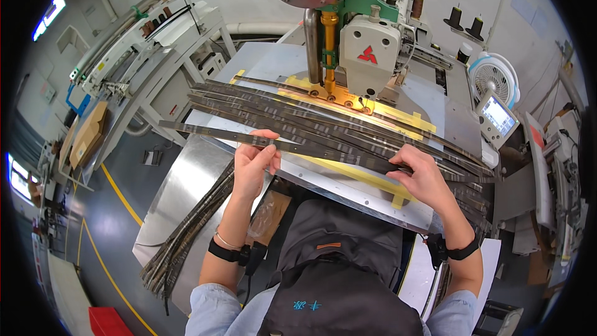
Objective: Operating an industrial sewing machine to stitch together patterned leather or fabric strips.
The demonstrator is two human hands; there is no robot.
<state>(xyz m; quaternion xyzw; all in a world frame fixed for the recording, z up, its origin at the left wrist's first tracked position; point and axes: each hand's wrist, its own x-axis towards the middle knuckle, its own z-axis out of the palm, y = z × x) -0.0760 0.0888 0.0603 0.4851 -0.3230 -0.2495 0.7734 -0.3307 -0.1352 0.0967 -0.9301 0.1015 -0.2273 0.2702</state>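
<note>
Pinching a dark strip [305, 149] with the left hand [256, 160], a worker appears to grip it farther along with the right hand [418, 171], over the bench [410, 213] before a sewing machine [371, 56]. The step looks like straightening it; the next move seemingly calls for even tension.
</note>
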